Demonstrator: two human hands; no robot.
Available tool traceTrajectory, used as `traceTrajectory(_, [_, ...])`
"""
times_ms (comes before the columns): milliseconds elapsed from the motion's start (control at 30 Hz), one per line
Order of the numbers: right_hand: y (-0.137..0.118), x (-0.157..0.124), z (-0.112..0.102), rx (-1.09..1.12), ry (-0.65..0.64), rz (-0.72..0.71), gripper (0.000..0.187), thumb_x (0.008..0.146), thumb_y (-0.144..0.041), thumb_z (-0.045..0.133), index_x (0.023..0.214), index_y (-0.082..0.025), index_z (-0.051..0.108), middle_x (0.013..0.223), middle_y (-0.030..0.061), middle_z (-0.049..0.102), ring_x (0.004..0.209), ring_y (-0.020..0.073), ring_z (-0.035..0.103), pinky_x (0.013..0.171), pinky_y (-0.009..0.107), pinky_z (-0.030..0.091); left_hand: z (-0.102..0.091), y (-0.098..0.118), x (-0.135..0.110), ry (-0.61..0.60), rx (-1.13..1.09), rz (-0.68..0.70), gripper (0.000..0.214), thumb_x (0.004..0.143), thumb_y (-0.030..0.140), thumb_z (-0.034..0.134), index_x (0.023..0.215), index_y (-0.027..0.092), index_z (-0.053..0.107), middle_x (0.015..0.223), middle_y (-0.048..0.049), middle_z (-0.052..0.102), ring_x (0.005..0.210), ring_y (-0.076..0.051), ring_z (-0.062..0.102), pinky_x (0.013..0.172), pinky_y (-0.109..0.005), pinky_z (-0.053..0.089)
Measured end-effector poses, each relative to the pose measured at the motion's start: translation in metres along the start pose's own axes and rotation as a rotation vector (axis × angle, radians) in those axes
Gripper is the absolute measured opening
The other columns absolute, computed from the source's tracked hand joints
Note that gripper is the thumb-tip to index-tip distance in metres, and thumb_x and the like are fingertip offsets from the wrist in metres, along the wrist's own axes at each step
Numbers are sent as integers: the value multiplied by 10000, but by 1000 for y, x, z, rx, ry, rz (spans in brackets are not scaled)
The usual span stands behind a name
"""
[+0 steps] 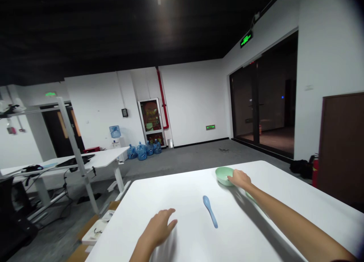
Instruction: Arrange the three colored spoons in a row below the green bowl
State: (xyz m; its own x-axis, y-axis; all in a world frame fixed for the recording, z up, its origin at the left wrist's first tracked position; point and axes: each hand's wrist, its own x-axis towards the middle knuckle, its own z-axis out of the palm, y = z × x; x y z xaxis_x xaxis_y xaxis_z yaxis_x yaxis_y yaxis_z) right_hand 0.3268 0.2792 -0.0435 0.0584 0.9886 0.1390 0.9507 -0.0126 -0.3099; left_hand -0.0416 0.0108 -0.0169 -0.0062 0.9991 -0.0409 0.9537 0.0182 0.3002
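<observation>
My right hand [240, 179] reaches across the white table [182, 193] and its fingertips rest at the right rim of a pale green plastic bowl [223, 174]. Whether those fingers grip the rim I cannot tell. A light blue plastic spoon [209, 212] lies on the tabletop between my hands, with its bowl end farther from me. My left hand [159, 228] hovers or rests near the table's near edge, slightly blurred, fingers loosely curled and holding nothing. A green object [250, 196] is partly hidden under my right forearm.
A second white desk [93, 159] with cables and dark items stands to the left, beside a metal upright. Blue water jugs [141, 151] line the far wall. A fire extinguisher [314, 171] and a black bag [300, 168] sit beyond the table's right side.
</observation>
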Motion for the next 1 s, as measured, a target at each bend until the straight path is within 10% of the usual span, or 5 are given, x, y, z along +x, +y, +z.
traceTrajectory(400, [11, -111, -56, 117, 18, -244, 598, 895, -563, 458, 1326, -167, 581, 1320, 166, 611, 1215, 307, 559, 951, 334, 410, -7, 7, -3, 5, 41, 40, 530, 923, 470, 397, 1380, 230, 520, 1366, -91, 598, 1263, -266, 531, 1029, -385, 407])
traceTrajectory(1000, [36, -140, -15, 73, -98, -280, 712, 888, -589, 433, 1461, -166, 447, 1477, 145, 480, 1329, 313, 456, 1077, 406, 342, -5, 6, -4, 28, 27, 54, 529, 917, 483, 404, 1368, 238, 531, 1370, -85, 599, 1264, -261, 530, 1029, -384, 411])
